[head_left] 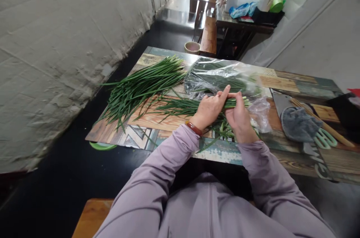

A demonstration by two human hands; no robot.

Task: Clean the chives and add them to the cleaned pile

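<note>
A small bunch of garlic chives point(180, 106) lies across the table, with its leaves to the left and pale stem ends to the right. Closed around it is my left hand point(211, 110), index finger stretched across toward the other hand. My right hand point(237, 116) grips the same bunch near the stem ends, its thumb and fingers closed. Just beyond my hands, a clear plastic bag point(219, 73) holds more chives. To the left rests a large loose pile of chives point(146, 84). Scraps of leaf point(223, 127) are scattered below my hands.
On the patchwork-patterned table point(165, 120), a grey cloth point(300, 123), a pale green slotted utensil point(325, 138) and a wooden stick point(334, 133) lie at the right. A wall point(56, 43) runs along the left. A cluttered second table point(242, 22) and a bench point(209, 35) stand behind.
</note>
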